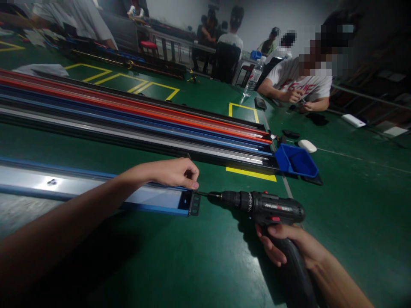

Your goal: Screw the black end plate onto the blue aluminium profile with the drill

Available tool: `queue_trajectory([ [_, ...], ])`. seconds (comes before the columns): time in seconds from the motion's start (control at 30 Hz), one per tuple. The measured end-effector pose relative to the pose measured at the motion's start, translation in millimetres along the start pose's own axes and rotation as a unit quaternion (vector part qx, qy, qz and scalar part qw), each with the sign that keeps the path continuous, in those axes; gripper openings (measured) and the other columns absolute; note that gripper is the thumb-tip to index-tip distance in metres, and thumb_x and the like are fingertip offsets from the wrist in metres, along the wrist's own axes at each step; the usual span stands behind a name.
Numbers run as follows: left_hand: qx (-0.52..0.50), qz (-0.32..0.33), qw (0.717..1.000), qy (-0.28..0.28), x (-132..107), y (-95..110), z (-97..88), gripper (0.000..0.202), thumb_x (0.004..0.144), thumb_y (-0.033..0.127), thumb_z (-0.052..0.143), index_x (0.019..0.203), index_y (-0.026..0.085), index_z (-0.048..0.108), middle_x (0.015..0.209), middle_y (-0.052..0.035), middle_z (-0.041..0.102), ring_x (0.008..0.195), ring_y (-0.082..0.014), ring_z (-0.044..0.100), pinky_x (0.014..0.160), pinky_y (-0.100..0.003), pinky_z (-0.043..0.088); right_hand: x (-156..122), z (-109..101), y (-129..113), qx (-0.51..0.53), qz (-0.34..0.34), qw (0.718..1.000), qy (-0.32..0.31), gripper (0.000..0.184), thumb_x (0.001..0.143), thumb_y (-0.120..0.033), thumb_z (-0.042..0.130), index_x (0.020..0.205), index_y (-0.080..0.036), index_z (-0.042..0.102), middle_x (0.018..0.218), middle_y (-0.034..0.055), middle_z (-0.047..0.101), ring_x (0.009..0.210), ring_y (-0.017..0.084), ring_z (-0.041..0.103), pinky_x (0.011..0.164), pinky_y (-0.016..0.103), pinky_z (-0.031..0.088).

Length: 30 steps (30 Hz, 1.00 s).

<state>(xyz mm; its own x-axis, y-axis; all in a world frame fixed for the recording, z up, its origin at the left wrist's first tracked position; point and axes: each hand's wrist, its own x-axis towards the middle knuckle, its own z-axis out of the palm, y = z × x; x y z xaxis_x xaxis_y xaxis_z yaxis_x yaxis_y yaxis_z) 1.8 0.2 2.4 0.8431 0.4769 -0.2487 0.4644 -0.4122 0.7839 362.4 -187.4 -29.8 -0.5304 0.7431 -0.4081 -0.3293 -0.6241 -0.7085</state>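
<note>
My right hand (298, 244) is wrapped round the handle of a black cordless drill (276, 209) lying level and pointing left. Its long bit (208, 194) reaches the black slotted end plate (195, 203) of a blue-edged metal profile (160, 197), at the plate's far corner. Over that corner, beside the bit's tip, my left hand (176, 172) is closed, thumb and forefinger pinched together. Whatever is between those fingers is hidden. The profile lies lengthwise on the green table (205, 256) and runs off to the left.
Beyond lie several long profiles, including a red one (192, 114) and a blue one (180, 133). A blue bin (297, 161) stands at their right end, near a white mouse-shaped object (307, 146). A bottle (253, 79) and a seated person (298, 81) are farther back.
</note>
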Motion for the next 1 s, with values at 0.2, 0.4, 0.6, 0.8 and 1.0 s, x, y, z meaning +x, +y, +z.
queue_trajectory([
  [0.2,0.008,-0.009,1.0,0.004,-0.1,1.1,0.8,0.025,0.085,0.041,0.066,0.079,0.016,0.067,0.074,0.0001,0.064,0.07,-0.0144,0.056,0.063,-0.026,0.037,-0.5,0.0,0.5,0.003,0.003,1.0,0.014,0.023,0.089,-0.03,0.077,0.098,-0.01,0.078,0.071,0.0025,0.07,0.046,0.006,0.054,0.049,0.02,0.052],
  [0.4,0.002,-0.007,1.0,0.003,0.1,-1.7,0.6,0.027,0.085,0.042,0.068,0.079,0.017,0.067,0.075,0.0003,0.064,0.07,-0.0145,0.057,0.064,-0.025,0.038,-0.2,-1.5,1.0,0.0,0.002,1.0,0.011,0.022,0.088,-0.03,0.077,0.099,-0.011,0.078,0.071,0.0024,0.07,0.046,0.007,0.055,0.049,0.021,0.052],
  [0.6,-0.003,-0.001,1.0,0.002,-0.3,-0.9,0.1,0.027,0.085,0.043,0.068,0.08,0.017,0.068,0.076,0.0003,0.064,0.071,-0.0148,0.057,0.065,-0.026,0.039,-0.4,-0.4,0.8,0.003,0.006,1.0,0.028,0.023,0.087,-0.03,0.079,0.097,-0.009,0.078,0.069,0.0025,0.07,0.045,0.007,0.055,0.048,0.021,0.052],
  [0.8,0.003,-0.004,1.0,0.003,-0.2,2.3,-0.1,0.025,0.084,0.041,0.067,0.078,0.016,0.068,0.074,0.0002,0.063,0.07,-0.0145,0.056,0.063,-0.026,0.037,-0.4,0.6,0.0,-0.001,0.009,1.0,0.025,0.023,0.087,-0.03,0.078,0.098,-0.01,0.078,0.07,0.0022,0.07,0.046,0.007,0.056,0.049,0.021,0.052],
  [1.0,0.006,-0.003,1.0,0.0,0.3,-0.1,-0.2,0.026,0.085,0.041,0.067,0.079,0.016,0.068,0.076,-0.0002,0.064,0.07,-0.0147,0.057,0.063,-0.026,0.037,0.4,0.8,-1.4,-0.001,0.006,1.0,0.017,0.026,0.087,-0.031,0.078,0.1,-0.009,0.078,0.071,0.0034,0.071,0.045,0.006,0.055,0.049,0.02,0.053],
])
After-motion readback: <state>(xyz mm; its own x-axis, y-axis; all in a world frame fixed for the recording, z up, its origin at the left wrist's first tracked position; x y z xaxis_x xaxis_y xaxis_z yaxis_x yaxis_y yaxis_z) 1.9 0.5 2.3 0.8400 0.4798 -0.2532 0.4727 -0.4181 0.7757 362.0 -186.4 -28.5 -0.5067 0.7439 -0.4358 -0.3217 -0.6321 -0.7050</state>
